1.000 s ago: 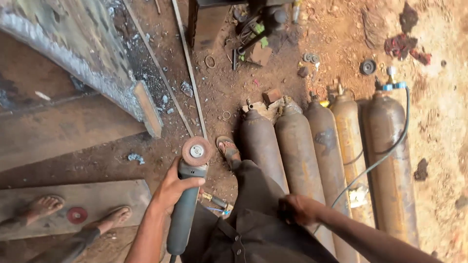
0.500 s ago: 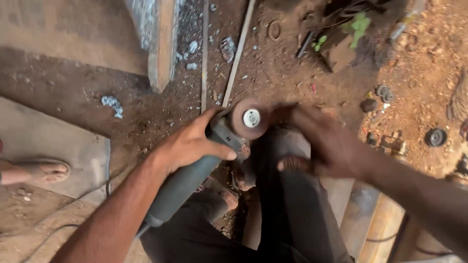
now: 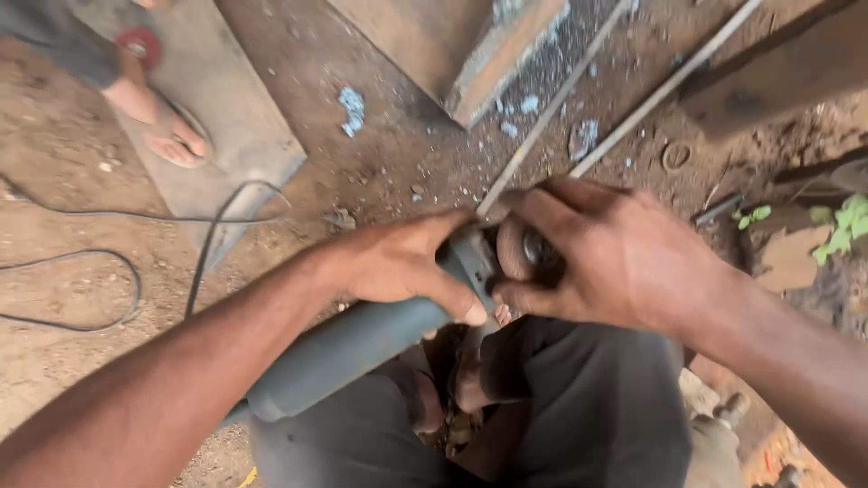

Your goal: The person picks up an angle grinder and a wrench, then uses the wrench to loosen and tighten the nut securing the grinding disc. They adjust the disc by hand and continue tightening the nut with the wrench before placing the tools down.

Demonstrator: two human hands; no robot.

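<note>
my left hand [image 3: 398, 267] wraps tight round the grey angle grinder [image 3: 362, 343] at frame centre, steadying it, so my right hand [image 3: 615, 258] can curl its fingers closed over the disc [image 3: 514, 248].

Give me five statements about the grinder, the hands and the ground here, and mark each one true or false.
1. The left hand grips the grey angle grinder by its body. True.
2. The right hand rests on the ground. False: its fingers cover the grinder's disc.
3. A black cable lies on the dirt. True.
4. Another person's sandalled foot stands on a flat metal plate. True.
5. The two thin metal rods stand upright. False: they lie on the ground.
</note>
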